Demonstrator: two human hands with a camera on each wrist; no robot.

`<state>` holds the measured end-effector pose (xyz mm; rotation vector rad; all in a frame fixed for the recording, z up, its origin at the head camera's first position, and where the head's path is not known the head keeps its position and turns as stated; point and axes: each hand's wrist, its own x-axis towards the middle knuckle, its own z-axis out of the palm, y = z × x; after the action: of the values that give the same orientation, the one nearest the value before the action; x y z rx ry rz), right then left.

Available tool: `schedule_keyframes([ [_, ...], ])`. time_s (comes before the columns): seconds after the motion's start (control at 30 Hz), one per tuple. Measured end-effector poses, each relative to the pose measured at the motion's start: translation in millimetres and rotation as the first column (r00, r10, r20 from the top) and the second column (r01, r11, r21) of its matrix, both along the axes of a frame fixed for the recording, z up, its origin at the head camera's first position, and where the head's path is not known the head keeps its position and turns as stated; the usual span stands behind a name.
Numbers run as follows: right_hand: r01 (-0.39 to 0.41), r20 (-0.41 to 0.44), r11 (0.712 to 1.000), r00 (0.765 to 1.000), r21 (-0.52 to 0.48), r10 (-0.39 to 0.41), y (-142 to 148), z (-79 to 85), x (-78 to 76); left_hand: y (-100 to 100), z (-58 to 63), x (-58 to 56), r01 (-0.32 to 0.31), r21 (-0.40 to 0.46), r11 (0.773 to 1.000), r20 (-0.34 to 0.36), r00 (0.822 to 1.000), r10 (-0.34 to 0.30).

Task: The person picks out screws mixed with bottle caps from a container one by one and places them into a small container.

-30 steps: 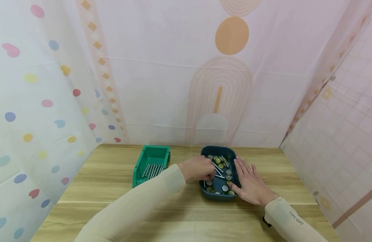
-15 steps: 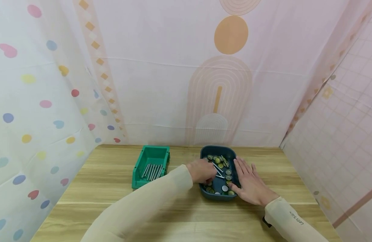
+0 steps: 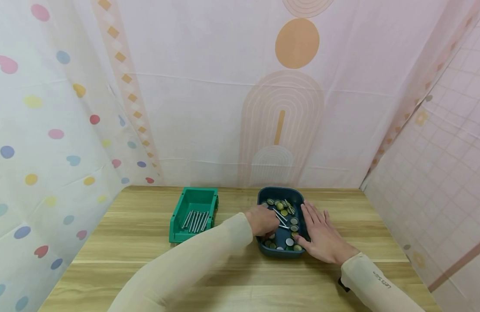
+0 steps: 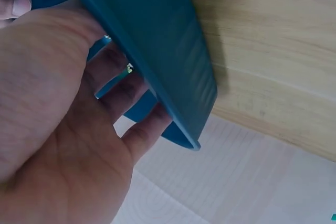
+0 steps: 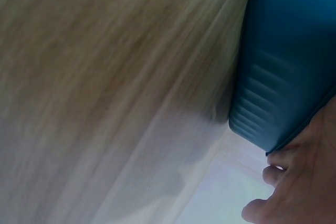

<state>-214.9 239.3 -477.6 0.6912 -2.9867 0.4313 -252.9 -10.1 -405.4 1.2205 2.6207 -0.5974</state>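
A dark blue bin holds several round metal caps and long silver bolts. My left hand reaches over the bin's left rim, fingers down inside it. In the left wrist view the fingers pass behind the rim and their tips are hidden; I cannot tell whether they pinch anything. My right hand rests on the right rim, fingers extended along it, thumb over the inside. The right wrist view shows that hand at the rim of the blue bin.
Left of the blue bin stands a green open-front bin with several bolts lying side by side. Both stand on a wooden table. A patterned cloth hangs behind the table, with more cloth on both sides.
My left hand has moved slightly right and deeper into the blue bin, its sleeve following. The right hand stays at the rim. The head view has shifted a little.
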Motion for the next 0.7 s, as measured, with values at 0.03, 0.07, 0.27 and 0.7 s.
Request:
schedule_keyframes([
  [0.03,-0.001,0.0,1.0,1.0,0.0,0.001,0,0.0,0.0,0,1.3,0.6,-0.006,-0.006,1.0,0.011,1.0,0.006],
  [0.07,-0.002,0.0,1.0,1.0,-0.001,0.002,0,0.1,0.0,1,2.2,1.1,-0.013,-0.009,1.0,0.02,1.0,0.013],
  [0.27,-0.003,0.006,1.0,1.0,0.006,0.003,0,0.8,0.9,1,8.7,4.4,-0.053,-0.012,0.999,0.084,0.995,0.054],
  [0.7,-0.005,-0.007,1.0,1.0,0.016,0.005,-1,0.5,1.6,4,12.4,10.9,-0.162,-0.051,0.985,0.163,0.972,0.168],
])
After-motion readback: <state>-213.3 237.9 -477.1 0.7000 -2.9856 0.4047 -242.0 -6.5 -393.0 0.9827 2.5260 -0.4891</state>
